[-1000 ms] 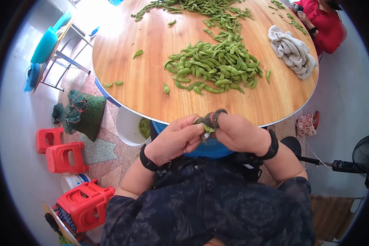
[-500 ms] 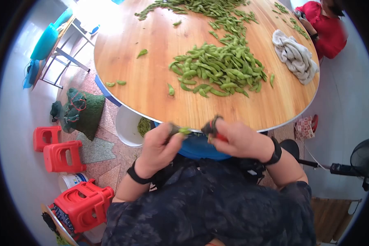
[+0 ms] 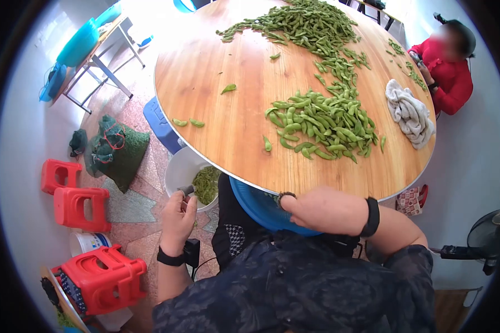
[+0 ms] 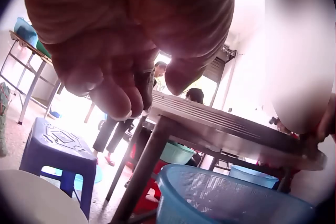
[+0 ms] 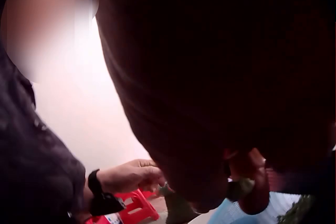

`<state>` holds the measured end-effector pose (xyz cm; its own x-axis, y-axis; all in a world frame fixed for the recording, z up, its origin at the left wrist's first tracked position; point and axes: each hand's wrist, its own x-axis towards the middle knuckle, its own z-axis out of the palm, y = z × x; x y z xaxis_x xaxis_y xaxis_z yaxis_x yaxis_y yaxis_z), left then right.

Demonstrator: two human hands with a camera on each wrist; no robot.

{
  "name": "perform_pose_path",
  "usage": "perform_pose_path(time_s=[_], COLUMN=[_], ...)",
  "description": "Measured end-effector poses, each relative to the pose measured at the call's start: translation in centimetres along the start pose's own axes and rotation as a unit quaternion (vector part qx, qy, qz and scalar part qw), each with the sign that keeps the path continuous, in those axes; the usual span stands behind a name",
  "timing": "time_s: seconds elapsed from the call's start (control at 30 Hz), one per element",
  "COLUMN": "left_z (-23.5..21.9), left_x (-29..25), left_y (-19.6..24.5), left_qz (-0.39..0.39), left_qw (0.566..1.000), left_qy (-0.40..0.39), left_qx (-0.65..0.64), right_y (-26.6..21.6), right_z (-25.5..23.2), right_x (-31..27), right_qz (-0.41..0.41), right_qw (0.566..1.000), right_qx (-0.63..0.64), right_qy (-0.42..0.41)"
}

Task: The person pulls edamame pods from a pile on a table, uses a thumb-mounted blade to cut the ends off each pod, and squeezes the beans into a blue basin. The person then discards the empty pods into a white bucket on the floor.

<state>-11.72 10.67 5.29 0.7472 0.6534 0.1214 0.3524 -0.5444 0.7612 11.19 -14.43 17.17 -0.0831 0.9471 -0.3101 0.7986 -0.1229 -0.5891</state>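
Note:
Over the near rim of a white bucket [image 3: 175, 169], the left hand [image 3: 176, 221] hangs with loosely bent fingers, a dark wrap around one finger. The left wrist view shows this hand [image 4: 131, 35] with nothing visible in its grasp. At the table's front edge, above a blue basin [image 3: 247, 201], is the right hand [image 3: 330, 211], a dark band on a finger. A small green piece, apparently a pod [image 5: 244, 186], is pinched by the right hand [image 5: 220, 103] in the right wrist view. Green pods [image 3: 330, 125] lie heaped on the round wooden table [image 3: 205, 147].
A crumpled cloth [image 3: 410, 114] lies at the table's right, near a person in red [image 3: 453, 83]. Red stools [image 3: 83, 206] and a green mesh sack [image 3: 125, 152] stand left. A blue stool [image 3: 161, 127] is beside the table; a fan [image 3: 486, 236] stands right.
The hands have separated: the left moved left to the bucket and no longer shows the green piece it held, while the right stays near the table edge. The head view has shifted.

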Motion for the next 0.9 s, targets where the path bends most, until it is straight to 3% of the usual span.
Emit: perform_pose_path(time_s=[0.07,0.13,0.17,0.2,0.27,0.33,0.43,0.57,0.63,0.7,0.73,0.8,0.87,0.9], left_z=[0.4,1.8,2.2,3.6,6.3,8.7,12.2,11.6,10.5,9.1,8.6,7.7,7.6,7.8], left_x=[-0.1,-0.3,-0.2,-0.2,-0.2,-0.5,-1.8,-1.8,-1.6,-1.3,-1.0,-0.4,0.4,0.9], left_y=[0.9,2.7,4.3,4.4,4.7,5.3,4.6,4.7,5.1,6.3,6.6,8.6,11.5,12.8], left_qz=[-0.024,0.017,0.041,0.163,0.286,0.300,0.324,0.315,0.315,0.222,0.201,0.103,-0.001,-0.007], left_qw=[0.999,0.995,0.994,0.980,0.932,0.882,0.864,0.853,0.847,0.877,0.893,0.918,0.873,0.858], left_qy=[-0.028,-0.028,-0.073,-0.091,-0.221,-0.364,-0.385,-0.416,-0.427,-0.414,-0.381,-0.299,-0.285,-0.313], left_qx=[-0.002,-0.092,-0.070,-0.065,-0.040,0.010,-0.013,0.036,0.031,-0.103,-0.134,-0.238,-0.396,-0.407], right_y=[-0.6,-1.1,-1.1,-1.0,0.1,1.7,4.3,4.6,4.6,4.1,3.8,2.9,1.6,1.3], right_z=[0.4,-0.3,-0.7,-1.1,-1.5,-1.3,-0.8,-1.1,-1.6,-1.6,-1.4,-1.0,-0.8,-0.3], right_x=[-0.1,0.3,0.6,0.9,3.0,5.3,8.2,7.5,5.2,2.9,1.9,0.4,-0.8,-0.9], right_qz=[0.034,0.033,0.022,0.011,0.061,0.054,0.030,0.057,0.077,0.083,0.086,0.072,0.040,-0.009], right_qw=[0.998,0.998,0.998,0.996,0.976,0.946,0.926,0.919,0.938,0.941,0.939,0.940,0.950,0.937], right_qx=[-0.046,-0.048,-0.050,-0.051,-0.125,-0.139,-0.168,-0.164,-0.026,0.045,0.118,0.134,0.113,0.154], right_qy=[0.001,-0.013,0.029,0.072,0.165,0.288,0.337,0.354,0.337,0.324,0.311,0.305,0.287,0.312])
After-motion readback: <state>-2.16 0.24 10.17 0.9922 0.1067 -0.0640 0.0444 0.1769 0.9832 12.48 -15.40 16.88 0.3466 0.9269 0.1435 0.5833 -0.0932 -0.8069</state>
